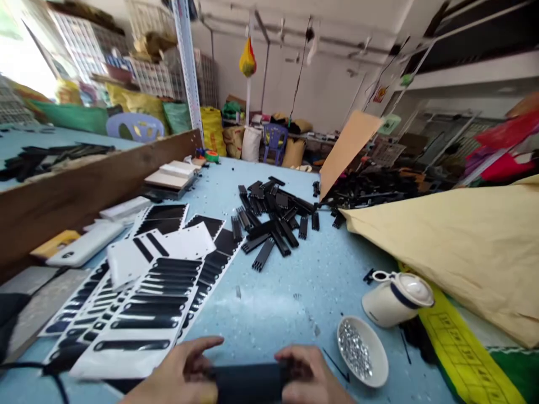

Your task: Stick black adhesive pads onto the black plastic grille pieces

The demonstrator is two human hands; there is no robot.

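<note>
Low in the head view, my left hand and my right hand hold a flat black piece between them, one at each end. Its lower part is cut off by the frame edge. Left of my hands lie overlapping white sheets with black strip stickers. Beyond them is a loose pile of black plastic pieces on the light blue table. Close to my right hand are a thin dark stick and a white bowl of small shiny metal parts.
A lidded white mug stands behind the bowl. Tan paper and a yellow printed strip cover the right side. A wooden board edges the left, near white boxes. Upright cardboard stands at the back.
</note>
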